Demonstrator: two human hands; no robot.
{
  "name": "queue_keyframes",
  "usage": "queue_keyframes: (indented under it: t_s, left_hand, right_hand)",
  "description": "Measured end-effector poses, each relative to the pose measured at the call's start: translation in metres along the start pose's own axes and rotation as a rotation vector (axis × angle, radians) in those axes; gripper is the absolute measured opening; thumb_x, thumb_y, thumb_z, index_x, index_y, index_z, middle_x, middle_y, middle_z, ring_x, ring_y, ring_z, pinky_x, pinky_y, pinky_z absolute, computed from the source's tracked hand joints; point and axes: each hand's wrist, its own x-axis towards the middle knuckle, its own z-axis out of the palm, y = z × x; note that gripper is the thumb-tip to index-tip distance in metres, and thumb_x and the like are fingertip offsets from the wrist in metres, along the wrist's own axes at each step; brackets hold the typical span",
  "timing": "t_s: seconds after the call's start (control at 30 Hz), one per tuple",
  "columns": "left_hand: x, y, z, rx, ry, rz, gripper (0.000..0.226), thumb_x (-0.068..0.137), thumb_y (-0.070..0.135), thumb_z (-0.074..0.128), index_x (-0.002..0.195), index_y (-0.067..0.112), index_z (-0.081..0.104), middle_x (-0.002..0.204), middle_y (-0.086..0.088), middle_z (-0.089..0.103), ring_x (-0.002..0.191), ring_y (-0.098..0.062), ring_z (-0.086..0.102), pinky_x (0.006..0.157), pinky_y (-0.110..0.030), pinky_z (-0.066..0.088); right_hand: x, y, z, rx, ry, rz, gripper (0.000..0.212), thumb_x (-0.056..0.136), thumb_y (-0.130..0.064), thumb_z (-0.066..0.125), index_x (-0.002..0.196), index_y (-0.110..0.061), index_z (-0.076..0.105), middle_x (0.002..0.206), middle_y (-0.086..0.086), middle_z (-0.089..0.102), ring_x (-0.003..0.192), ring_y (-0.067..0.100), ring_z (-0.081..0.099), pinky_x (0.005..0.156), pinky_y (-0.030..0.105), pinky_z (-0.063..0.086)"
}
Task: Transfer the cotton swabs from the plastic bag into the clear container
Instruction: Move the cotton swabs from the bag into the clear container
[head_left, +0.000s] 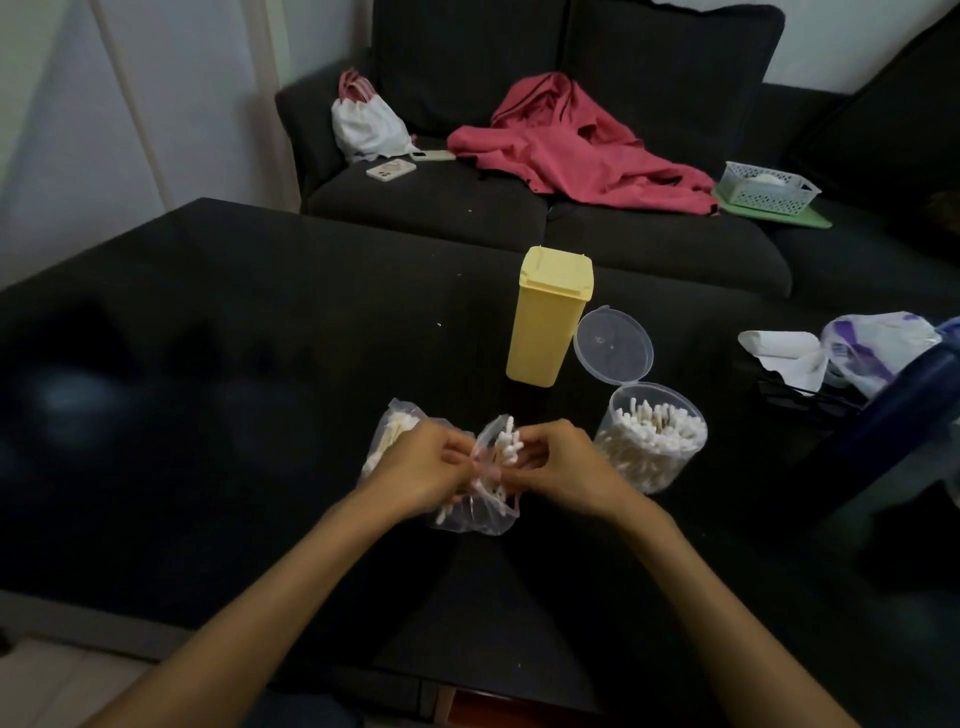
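— Head view: where are the swabs?

— Some fill the clear container (650, 447), lid up; the rest sit in the plastic bag (470, 506) on the table (260, 364).

— And the hands?

— The left hand (415, 467) pinches the bag's mouth; the right hand (563, 467) pinches a bunch of cotton swabs (505, 441), drawing it out. Next, I judge: carry it rightward into the container.

The container (650, 447) stands right of the bag (467, 499), bin (545, 317) behind both.

dim room | soft focus | wide-angle edge bend | hazy glare left
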Motion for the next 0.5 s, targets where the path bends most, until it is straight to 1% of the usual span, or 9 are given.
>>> queue_keyframes:
  t_s: [0.07, 0.13, 0.2, 0.27, 0.33, 0.4, 0.5]
  left_hand:
    - [0.001, 0.0, 0.0, -0.005, -0.008, -0.011, 0.016, 0.087, 0.008, 0.061, 0.084, 0.022, 0.067, 0.093, -0.008, 0.07, 0.089, -0.02, 0.068, 0.078, -0.034, 0.056]
    - [0.002, 0.0, -0.002, -0.018, -0.017, -0.021, 0.014, 0.088, 0.007, 0.061, 0.088, 0.019, 0.069, 0.093, -0.009, 0.071, 0.087, -0.017, 0.069, 0.075, -0.028, 0.056]
    - [0.003, 0.001, -0.001, -0.035, -0.011, -0.04, 0.014, 0.087, 0.006, 0.062, 0.089, 0.017, 0.069, 0.095, -0.011, 0.072, 0.089, -0.02, 0.069, 0.075, -0.029, 0.056]
    - [0.004, 0.001, -0.001, -0.044, 0.015, -0.051, 0.015, 0.087, 0.006, 0.062, 0.087, 0.019, 0.069, 0.094, -0.01, 0.072, 0.09, -0.02, 0.069, 0.076, -0.031, 0.057]
    - [0.005, 0.001, 0.0, -0.036, 0.04, -0.048, 0.014, 0.087, 0.007, 0.062, 0.093, 0.018, 0.069, 0.092, -0.007, 0.072, 0.087, -0.017, 0.07, 0.076, -0.031, 0.058]
    - [0.006, 0.002, 0.002, -0.041, 0.061, -0.045, 0.015, 0.089, 0.01, 0.06, 0.099, 0.017, 0.067, 0.09, -0.005, 0.072, 0.085, -0.015, 0.07, 0.076, -0.031, 0.059]
    - [0.006, 0.007, 0.004, -0.056, 0.086, -0.035, 0.015, 0.091, 0.012, 0.057, 0.104, 0.017, 0.064, 0.087, -0.002, 0.069, 0.082, -0.014, 0.069, 0.07, -0.026, 0.058]
  right_hand:
    - [0.0, 0.0, 0.0, 0.003, -0.001, 0.01, 0.01, 0.078, -0.027, 0.072, 0.087, -0.029, 0.069, 0.086, 0.001, 0.074, 0.079, 0.007, 0.07, 0.077, 0.028, 0.058]
    - [0.0, 0.001, 0.001, -0.031, 0.035, 0.012, 0.006, 0.079, -0.027, 0.071, 0.086, -0.028, 0.07, 0.081, 0.001, 0.074, 0.075, 0.006, 0.07, 0.075, 0.03, 0.058]
    - [0.0, 0.002, 0.0, -0.109, 0.083, -0.011, 0.002, 0.081, -0.028, 0.07, 0.083, -0.029, 0.07, 0.078, -0.001, 0.073, 0.072, 0.004, 0.069, 0.072, 0.031, 0.059]
    - [0.0, 0.001, -0.002, -0.14, 0.106, -0.026, 0.004, 0.083, -0.028, 0.068, 0.082, -0.032, 0.069, 0.08, -0.003, 0.073, 0.074, 0.002, 0.069, 0.072, 0.031, 0.059]
    - [-0.002, -0.001, -0.006, -0.101, 0.131, -0.022, 0.007, 0.084, -0.024, 0.066, 0.087, -0.029, 0.07, 0.084, -0.004, 0.073, 0.077, 0.002, 0.069, 0.073, 0.027, 0.058]
    - [-0.003, -0.004, -0.008, -0.005, 0.176, 0.007, 0.008, 0.084, -0.02, 0.066, 0.089, -0.023, 0.071, 0.084, -0.001, 0.074, 0.077, 0.006, 0.07, 0.07, 0.022, 0.057]
    - [-0.005, -0.005, -0.012, 0.104, 0.226, 0.077, 0.009, 0.085, -0.017, 0.065, 0.091, -0.014, 0.071, 0.083, 0.004, 0.074, 0.074, 0.01, 0.07, 0.067, 0.019, 0.056]
